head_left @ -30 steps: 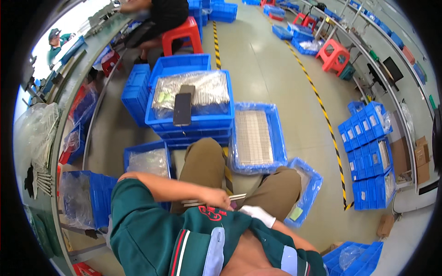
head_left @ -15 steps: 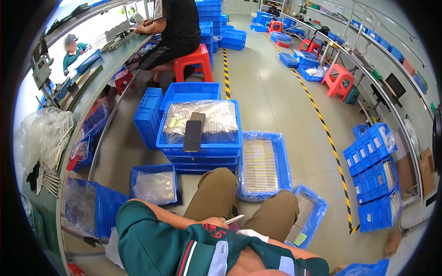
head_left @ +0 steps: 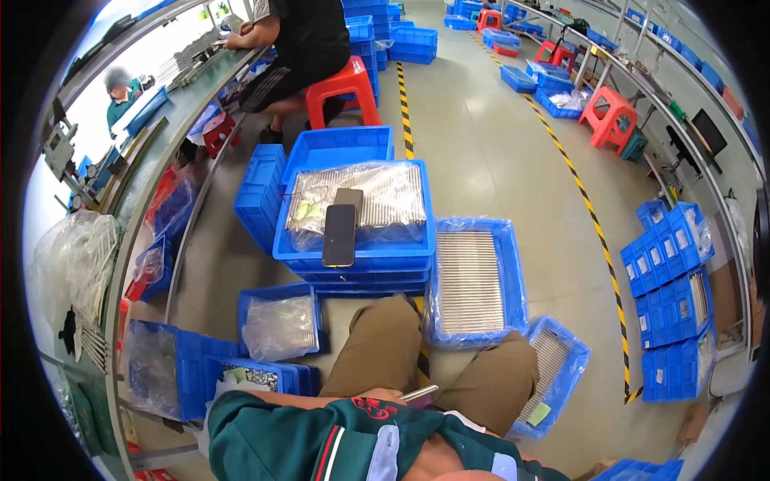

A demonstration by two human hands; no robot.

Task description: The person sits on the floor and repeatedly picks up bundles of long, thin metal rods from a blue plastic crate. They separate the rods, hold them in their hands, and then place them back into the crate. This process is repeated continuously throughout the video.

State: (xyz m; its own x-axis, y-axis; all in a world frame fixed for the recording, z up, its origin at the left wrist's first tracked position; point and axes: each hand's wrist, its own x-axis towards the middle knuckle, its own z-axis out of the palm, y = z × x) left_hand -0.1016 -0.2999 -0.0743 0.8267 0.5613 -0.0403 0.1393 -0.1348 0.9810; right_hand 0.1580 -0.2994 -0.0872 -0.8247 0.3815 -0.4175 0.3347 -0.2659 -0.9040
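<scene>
Low in front of my body, my left hand (head_left: 385, 394) is partly hidden by my green sleeve. Slim silvery rods (head_left: 420, 393) stick out from it to the right, and the hand seems closed on them. Of my right hand (head_left: 475, 422) only a bit of white glove shows behind my shirt; its fingers are hidden. Just ahead of my knees, a blue bin (head_left: 520, 276) holds a row of similar metal rods (head_left: 469, 280). Another blue bin (head_left: 579, 353) with rods stands by my right knee.
Stacked blue bins (head_left: 353, 263) stand ahead, with bagged rods and a dark phone (head_left: 339, 235) on top. A workbench (head_left: 152, 172) runs along the left, where a person (head_left: 313, 40) sits on a red stool (head_left: 345, 92). More bins (head_left: 670, 301) are piled at right.
The view has shifted, so a bin of small metal parts now shows at my left. The rods in my left hand lie flatter, and less of the white glove is visible.
</scene>
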